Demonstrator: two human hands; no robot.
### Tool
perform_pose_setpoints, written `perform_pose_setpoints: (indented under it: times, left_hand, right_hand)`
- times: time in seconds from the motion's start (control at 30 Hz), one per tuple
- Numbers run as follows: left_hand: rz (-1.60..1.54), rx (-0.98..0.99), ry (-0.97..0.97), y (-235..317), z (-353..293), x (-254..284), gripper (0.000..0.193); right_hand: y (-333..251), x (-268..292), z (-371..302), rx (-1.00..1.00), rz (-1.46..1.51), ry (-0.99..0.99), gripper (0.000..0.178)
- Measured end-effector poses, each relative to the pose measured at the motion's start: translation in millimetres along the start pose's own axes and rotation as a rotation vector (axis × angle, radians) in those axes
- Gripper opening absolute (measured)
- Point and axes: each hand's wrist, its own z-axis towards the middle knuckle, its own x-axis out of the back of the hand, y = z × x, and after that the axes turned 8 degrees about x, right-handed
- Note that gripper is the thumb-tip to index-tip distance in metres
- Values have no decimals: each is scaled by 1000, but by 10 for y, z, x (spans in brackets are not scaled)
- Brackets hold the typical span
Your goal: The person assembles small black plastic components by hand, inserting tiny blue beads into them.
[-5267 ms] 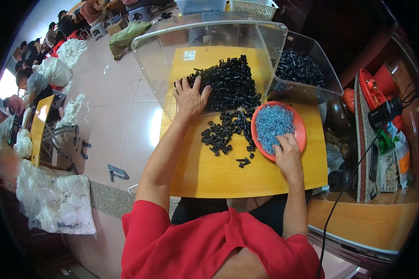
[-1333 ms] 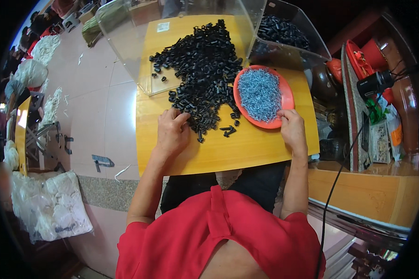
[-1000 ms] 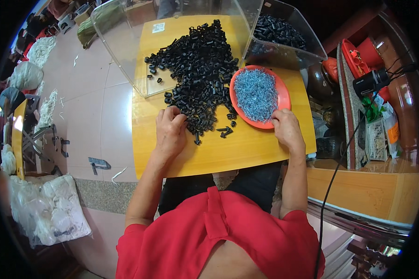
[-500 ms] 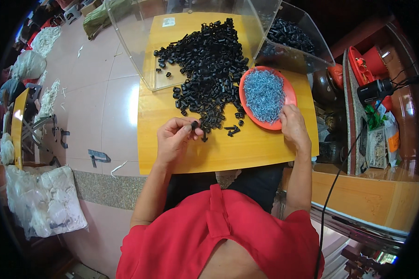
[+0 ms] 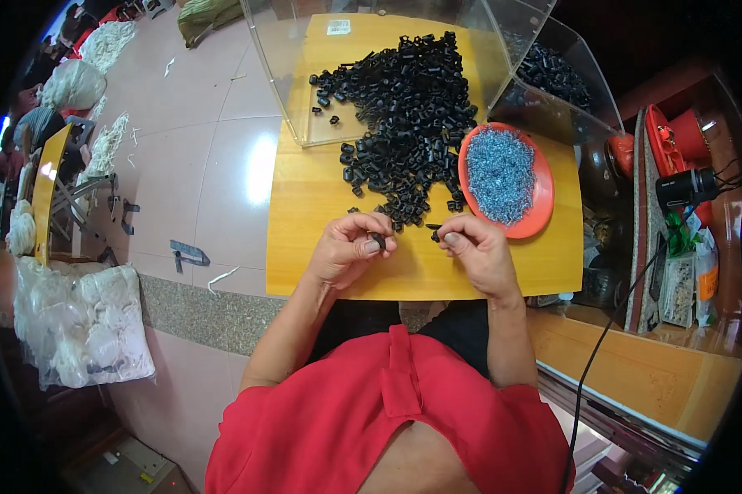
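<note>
Left hand (image 5: 350, 247) pinches a small black plastic piece (image 5: 378, 240) between thumb and fingers, above the yellow worktop (image 5: 305, 206). Right hand (image 5: 478, 251) — fingers closed together on something too small to identify. Black parts heap (image 5: 408, 123) lies just beyond; orange dish (image 5: 544, 193) of blue-grey screws near the right hand.

My left hand (image 5: 352, 249) pinched a small black part (image 5: 378, 241) over the yellow tabletop (image 5: 305, 214). My right hand (image 5: 474, 249), just beside it, pinched something tiny. The black parts pile (image 5: 408, 123) lay beyond both hands, the orange dish (image 5: 544, 193) beyond my right.
</note>
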Motion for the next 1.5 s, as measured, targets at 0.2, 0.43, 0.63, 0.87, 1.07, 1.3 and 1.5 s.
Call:
perform_pose_setpoints:
  times: [0.2,0.43,0.63,0.87,1.07,1.3,1.5]
  left_hand:
    - [-76,-50,54,-16,9,8,21]
    - [-130,48,89,10,-36,5,18]
    - [-73,34,90,1,-48,-26,16]
    - [26,17,68,-31,-43,-63,16]
    - [12,83,22,-6,-58,-22,17]
    - [-89,26,114,-9,-35,14,17]
    - [-142,12,137,0,-17,46,18]
  right_hand:
    - [-77,-292,3,114,26,9,9]
    - [-78,-558,66,242,-21,21,9]
    - [-95,-600,98,321,-206,19,10]
    - [-68,-574,102,207,-186,-2,13]
    - [-56,-507,87,-18,161,-84,13]
    - [-100,-301,149,267,-482,113,7]
    - [75,-445,118,450,-830,-56,18]
